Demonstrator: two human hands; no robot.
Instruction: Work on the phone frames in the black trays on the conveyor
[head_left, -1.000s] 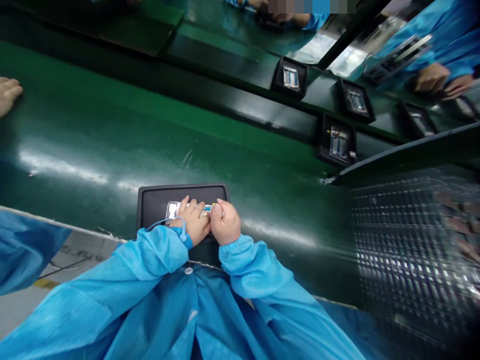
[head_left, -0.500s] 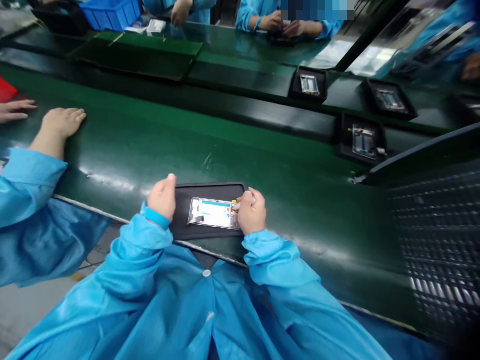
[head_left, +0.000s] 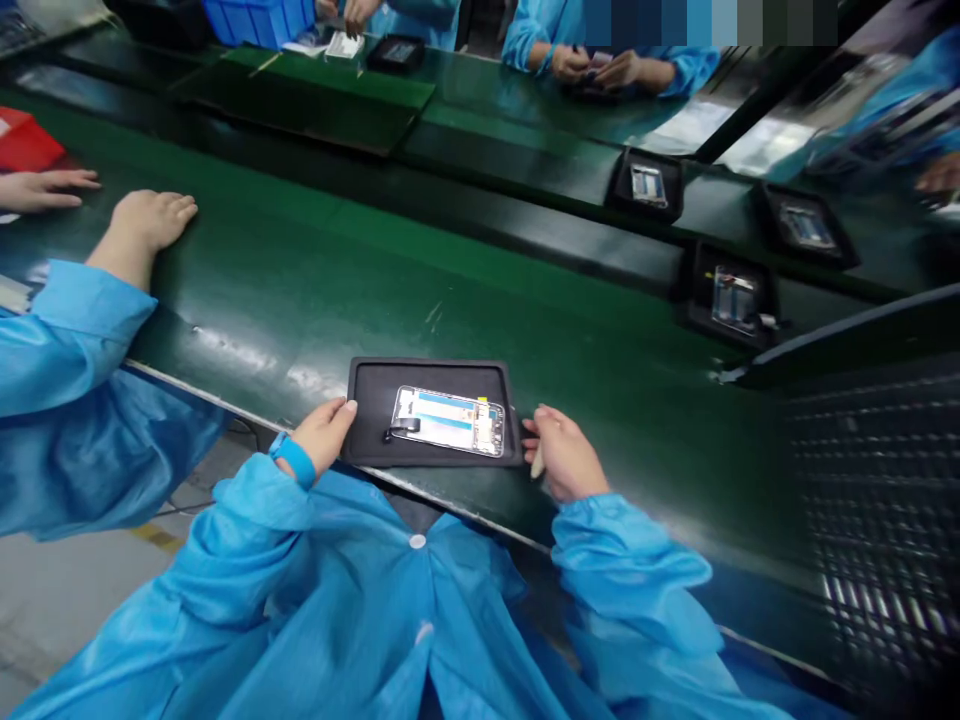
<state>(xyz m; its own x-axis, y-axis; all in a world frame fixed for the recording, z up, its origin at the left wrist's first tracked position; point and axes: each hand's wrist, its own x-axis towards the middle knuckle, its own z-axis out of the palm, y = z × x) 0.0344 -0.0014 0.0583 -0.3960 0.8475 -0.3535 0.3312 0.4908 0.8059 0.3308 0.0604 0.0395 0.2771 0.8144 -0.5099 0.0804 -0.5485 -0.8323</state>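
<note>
A black tray (head_left: pixel 371 400) rests on the green bench near its front edge. In it lies a phone frame (head_left: pixel 446 418) with its inner parts exposed, slightly tilted, a dark ribbon at its left end and a yellow tab at the top right. My left hand (head_left: pixel 326 432) is closed on the tray's left rim, thumb on top. Just off the tray's right end is my right hand (head_left: pixel 564 455), its fingers curled around a short pale stick-like tool (head_left: pixel 538 462) whose tip points down. The rest of the tool is hidden in the hand.
Several black trays with phone parts, such as this tray (head_left: pixel 731 290), stand at the back right. A co-worker's hand (head_left: pixel 154 220) rests on the bench at left by a red bin (head_left: pixel 28 140). A dark grid-like rack (head_left: pixel 877 520) is at right; a blue crate (head_left: pixel 259 20) stands far left.
My right hand has drawn away from the phone frame to the right, past the tray's end, bringing the pale tool with it. My left hand now holds lower on the tray's left rim.
</note>
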